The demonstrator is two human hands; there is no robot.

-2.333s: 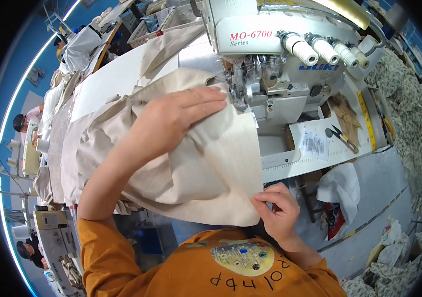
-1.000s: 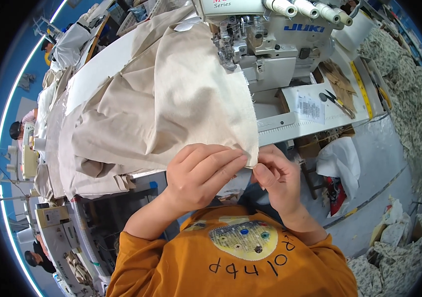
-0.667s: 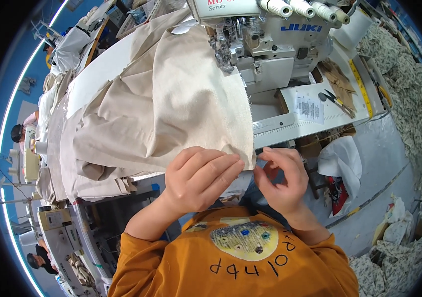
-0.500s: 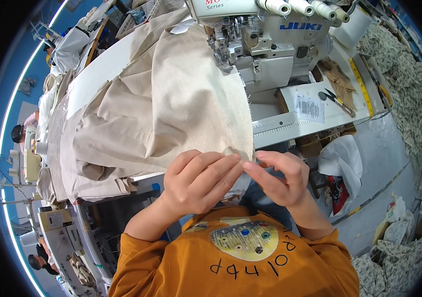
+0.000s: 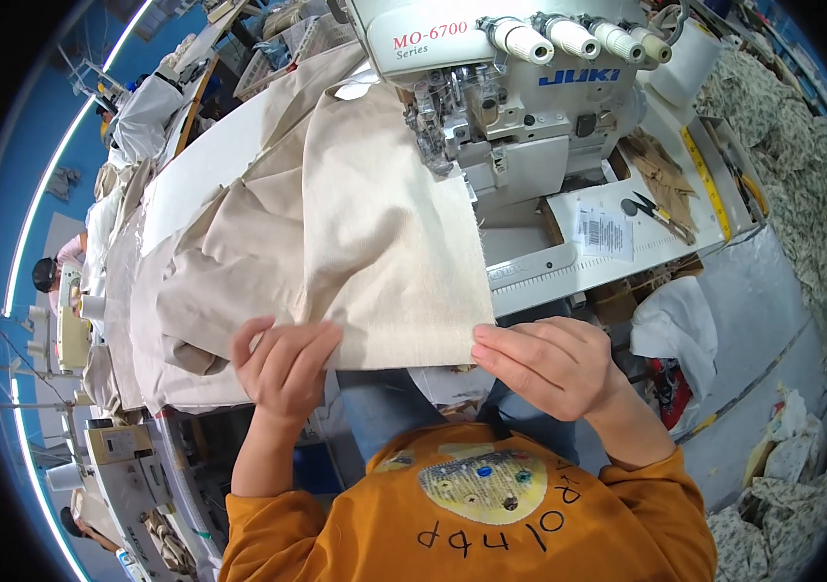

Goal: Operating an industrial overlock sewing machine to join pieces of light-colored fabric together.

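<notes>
We see two bare hands, and the beige cloth [image 5: 389, 228] is between and beyond them. Our right grip [image 5: 554, 369] is closed on the near right corner of this cloth, the thumb and the fingertips being together there. Our left grip [image 5: 283, 373] has its fingers bent over the cloth, at the other end of the same near edge; its thumb is hidden, so we cannot tell whether it is clamped. Between the two grips this edge runs almost straight, above the blue trousers [image 5: 380, 398]. To the left of the left grip and beyond it, the cloth lies in loose folds on the white bench [image 5: 195, 189].

Beyond the right grip stands the white sewing machine [image 5: 510, 131], with four ribbed knobs [image 5: 571, 39] in a row; the cloth reaches up to its metal parts. Farther away than the right grip and to its right, we find on the bench a printed white label [image 5: 605, 233], and just beside it dark snips [image 5: 661, 215]. Near the snips are a piece of brown cloth [image 5: 658, 175] and a yellow measuring tape [image 5: 706, 184]. Well to the right of the right grip is a heap of patterned fabric [image 5: 782, 136].
</notes>
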